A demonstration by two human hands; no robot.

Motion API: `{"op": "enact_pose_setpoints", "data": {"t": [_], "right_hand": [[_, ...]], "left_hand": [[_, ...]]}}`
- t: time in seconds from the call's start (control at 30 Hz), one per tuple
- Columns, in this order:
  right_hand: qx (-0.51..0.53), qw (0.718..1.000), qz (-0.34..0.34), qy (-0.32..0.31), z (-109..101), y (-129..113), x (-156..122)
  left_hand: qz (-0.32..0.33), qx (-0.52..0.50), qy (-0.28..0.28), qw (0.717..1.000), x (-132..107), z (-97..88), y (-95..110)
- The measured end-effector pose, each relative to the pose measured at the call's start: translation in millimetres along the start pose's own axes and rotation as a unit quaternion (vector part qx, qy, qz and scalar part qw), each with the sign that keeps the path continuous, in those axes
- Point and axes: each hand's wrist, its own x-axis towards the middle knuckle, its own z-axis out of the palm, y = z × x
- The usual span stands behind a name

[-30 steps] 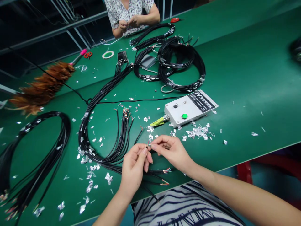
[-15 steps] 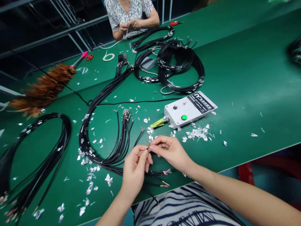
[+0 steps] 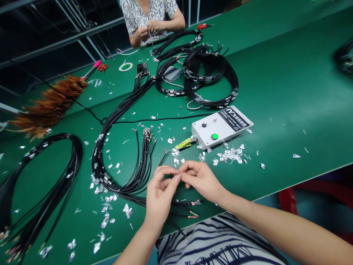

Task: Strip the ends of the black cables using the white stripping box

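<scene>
My left hand (image 3: 160,195) and my right hand (image 3: 202,181) meet fingertip to fingertip near the table's front edge. Both are closed in a pinch over the end of a thin black cable, most of it hidden by the fingers. Left of them fans a bundle of black cables (image 3: 143,162) with stripped copper-coloured ends. Beneath my left hand, more cable ends (image 3: 195,202) with red, white and blue wires stick out to the right. Just beyond my fingers sits a grey-white control box (image 3: 202,132) with a lit green button and a yellow-green clip (image 3: 184,143) at its left end.
Silver foil scraps (image 3: 233,154) litter the green table (image 3: 275,95). Coiled black cables (image 3: 234,79) lie behind the box, another coil (image 3: 78,147) at left. A feather duster (image 3: 55,103), tape roll (image 3: 125,67) and red-handled scissors (image 3: 102,67) lie farther back. Opposite, a co-worker's hands (image 3: 149,30) handle a thin strand.
My left fingers have shifted up and right, closing over the cable end that showed between the fingertips. The view has shifted slightly.
</scene>
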Motion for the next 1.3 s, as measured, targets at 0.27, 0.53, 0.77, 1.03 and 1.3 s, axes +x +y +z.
{"op": "enact_pose_setpoints", "data": {"t": [0.27, 0.53, 0.77, 1.03, 1.3], "right_hand": [[-0.273, 0.947, -0.166, 0.018, -21, -10, -2], [-0.602, 0.72, -0.346, 0.017, -36, -17, 1], [-0.661, 0.642, -0.389, 0.007, -46, -35, 20], [-0.748, 0.566, -0.345, 0.025, -59, -39, 48], [-0.756, 0.558, -0.342, 0.015, -59, -44, 56]], "left_hand": [[0.002, 0.077, 0.013, 0.997, 5, 3.1, -5], [-0.025, 0.055, -0.046, 0.997, 21, 2.6, -2], [0.004, 0.094, -0.049, 0.994, 39, 3.4, -6], [0.005, 0.051, -0.021, 0.998, 70, 7.6, -9], [0.013, 0.076, 0.006, 0.997, 74, 9.5, -10]]}}
